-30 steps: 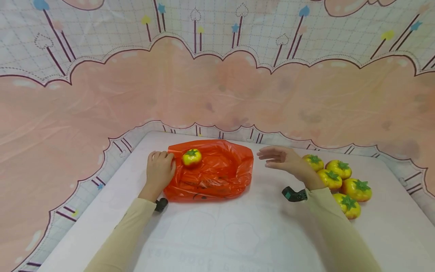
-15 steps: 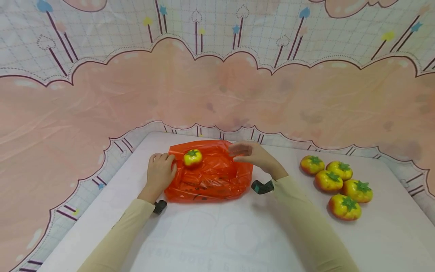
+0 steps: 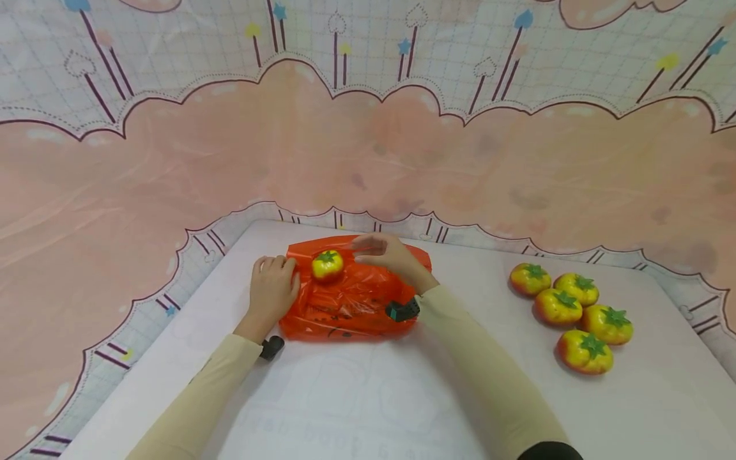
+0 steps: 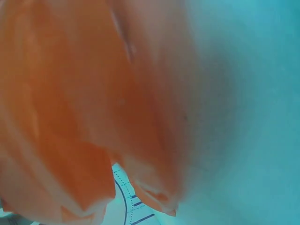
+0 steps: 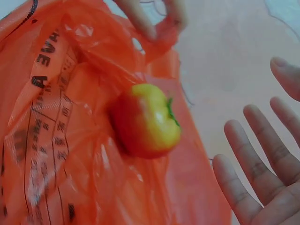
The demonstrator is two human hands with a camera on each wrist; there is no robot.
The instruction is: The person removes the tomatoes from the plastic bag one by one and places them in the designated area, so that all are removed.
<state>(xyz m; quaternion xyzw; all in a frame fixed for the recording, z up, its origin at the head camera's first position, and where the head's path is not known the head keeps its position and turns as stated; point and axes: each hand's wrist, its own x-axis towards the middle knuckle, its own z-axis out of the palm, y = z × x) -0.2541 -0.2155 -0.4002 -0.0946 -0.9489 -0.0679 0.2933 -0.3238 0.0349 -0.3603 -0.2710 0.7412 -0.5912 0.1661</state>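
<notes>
A red plastic bag [image 3: 356, 303] with dark print lies spread on the white table. One yellow-and-red persimmon [image 3: 328, 265] with a green leafy top rests on it, left of the middle. At the bag's left edge my left hand [image 3: 273, 289] grips the plastic; the right wrist view shows its fingers [image 5: 176, 14] pinching a fold. My right hand [image 3: 390, 254] hovers above the bag, just right of the persimmon, fingers extended and nothing held. In the right wrist view a small gap separates those fingers [image 5: 251, 157] from the persimmon. Blurred orange plastic [image 4: 70, 117] fills much of the left wrist view.
Several more persimmons [image 3: 558, 306] stand in a cluster on the right side of the white table [image 3: 322, 396]. Behind the table hangs a pink and white patterned cloth [image 3: 368, 160].
My right hand has moved left from beside the persimmon cluster to over the bag, near the single persimmon. The left hand stays at the bag's left edge.
</notes>
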